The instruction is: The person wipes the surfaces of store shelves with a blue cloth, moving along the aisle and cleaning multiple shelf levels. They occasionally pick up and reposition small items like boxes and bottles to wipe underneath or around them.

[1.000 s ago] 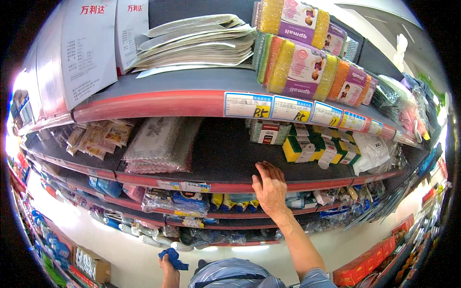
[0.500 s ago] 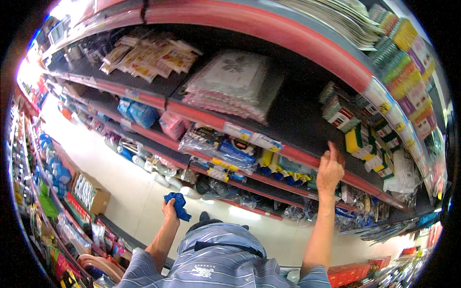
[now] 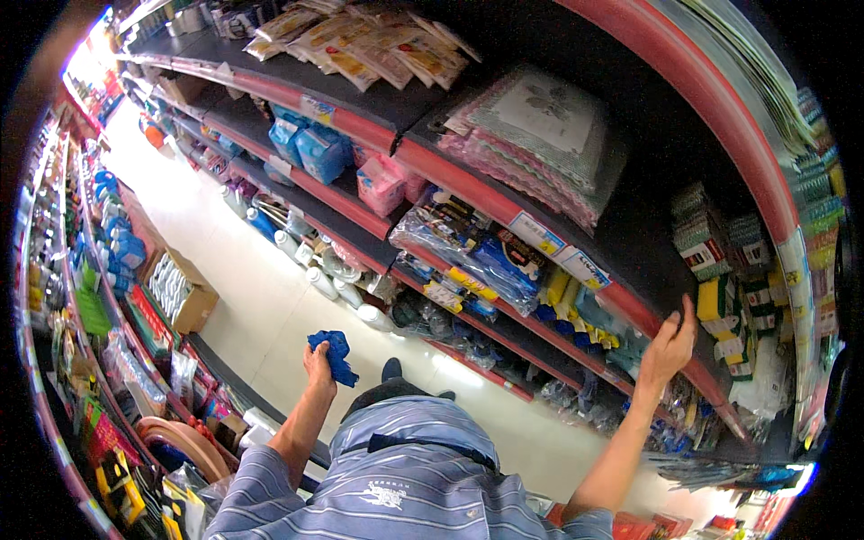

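My left hand is closed around a bunched blue cloth, held low over the floor beside my body. My right hand reaches up to the red front edge of the upper shelf, its fingers apart and the index finger stretched out. It holds nothing; whether it touches the shelf I cannot tell. Close to those fingertips stand packs of yellow-and-green sponges. Behind them are stacked packs of scouring pads. Farther left on that shelf lies a pile of plastic-wrapped, pink-edged mats.
Flat packets lie at the shelf's far left. Lower shelves hold blue packs, pink packs and bagged goods. Across the tiled aisle, another rack has an open carton and brown round basins beside it.
The view has turned, so the shelf goods sit farther right and the packets higher. My right hand stays by the shelf edge near the sponges. The blue cloth remains in my left hand.
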